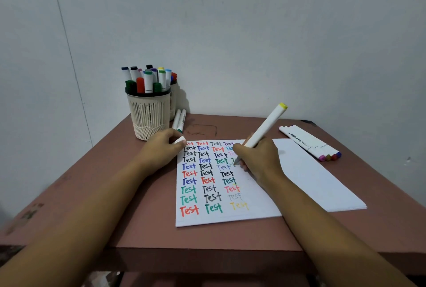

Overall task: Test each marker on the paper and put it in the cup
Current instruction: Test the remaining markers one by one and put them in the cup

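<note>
Right hand (255, 157) testing a yellow-ended marker (265, 125) on the paper (230, 217), left hand (161, 146) holding a cap (179, 140).

Right-hand fingers are curled tight round the smooth white barrel, tip down in the fourth column of "Test" words. The left hand pinches what looks like the small white cap at the sheet's far-left corner. The writing hand's heel lies over the paper, so wet ink could smear, and the thin sheet could slide on the matte brown worktop (138, 217). The ribbed, mesh-based plastic cup (148, 114) near the far-left corner is crowded, so forcing this marker in might tip it. Two loose markers (179, 121) lie beside it; four capped markers (309, 142) and blank sheets (311, 183) sit toward the right edge.
</note>
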Demonstrator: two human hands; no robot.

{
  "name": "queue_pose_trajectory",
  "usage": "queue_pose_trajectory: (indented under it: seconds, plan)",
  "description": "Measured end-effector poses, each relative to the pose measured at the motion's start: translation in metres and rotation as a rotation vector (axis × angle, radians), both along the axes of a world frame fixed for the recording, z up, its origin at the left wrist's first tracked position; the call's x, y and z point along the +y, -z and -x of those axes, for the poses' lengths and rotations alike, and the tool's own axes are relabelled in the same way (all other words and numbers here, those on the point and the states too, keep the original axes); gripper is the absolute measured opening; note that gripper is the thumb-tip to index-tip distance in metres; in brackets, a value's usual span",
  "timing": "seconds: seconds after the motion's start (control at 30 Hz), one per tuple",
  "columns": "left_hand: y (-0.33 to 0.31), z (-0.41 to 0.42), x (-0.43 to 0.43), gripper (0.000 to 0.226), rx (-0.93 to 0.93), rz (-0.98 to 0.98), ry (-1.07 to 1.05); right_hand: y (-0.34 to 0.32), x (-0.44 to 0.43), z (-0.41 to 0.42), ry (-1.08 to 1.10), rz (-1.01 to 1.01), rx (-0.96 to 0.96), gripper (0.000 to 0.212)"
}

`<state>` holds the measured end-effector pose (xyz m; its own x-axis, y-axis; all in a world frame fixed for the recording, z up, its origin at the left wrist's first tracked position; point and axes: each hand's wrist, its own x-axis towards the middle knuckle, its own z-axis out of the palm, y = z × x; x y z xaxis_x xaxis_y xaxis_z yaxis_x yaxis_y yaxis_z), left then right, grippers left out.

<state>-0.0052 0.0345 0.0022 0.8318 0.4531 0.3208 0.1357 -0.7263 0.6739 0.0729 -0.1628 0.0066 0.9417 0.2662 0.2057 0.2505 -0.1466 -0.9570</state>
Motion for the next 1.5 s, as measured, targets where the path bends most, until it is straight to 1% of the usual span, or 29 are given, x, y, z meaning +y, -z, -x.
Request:
queue_pose_trajectory:
  seconds: [0.17,0.33,0.6,0.77,0.87,1.0,1.1,1.27,1.5]
  plan:
    - [0.0001,0.0000,0.0005,0.022,0.018,-0.017,0.006,-0.0004,0.0008,0.0025,0.061,0.053,-0.077,0.020]
    - [-0.0004,-0.0002,-0.0004,0.021,0.015,-0.020,0.012,0.0000,-0.0004,0.0017,0.056,0.019,-0.036,0.017]
    - [-0.0002,0.0003,0.0001,0.022,0.026,-0.013,0.023,-0.0025,-0.0004,0.0025,0.012,0.069,-0.052,0.031]
    - [-0.0007,-0.0002,-0.0005,0.022,0.028,-0.028,0.020,-0.0024,-0.0025,-0.0027,0.089,-0.049,-0.038,0.031]
    - [-0.0008,-0.0001,-0.0007,0.023,0.030,-0.028,0.025,-0.0020,-0.0020,-0.0010,0.066,0.001,-0.034,0.029]
    - [-0.0002,0.0002,0.0000,0.023,0.028,-0.032,0.025,-0.0022,-0.0023,0.0030,0.076,0.067,-0.089,0.027]
    - [0.0000,0.0004,0.0005,0.023,0.033,-0.033,0.028,-0.0032,-0.0032,0.0043,0.080,0.072,-0.108,0.026]
    - [-0.0008,0.0006,0.0004,0.024,0.045,-0.027,0.031,-0.0040,-0.0034,0.0044,0.062,0.086,-0.077,0.025]
    - [-0.0008,0.0004,0.0001,0.023,0.047,-0.022,0.033,-0.0049,-0.0037,0.0065,0.138,0.064,-0.107,0.025]
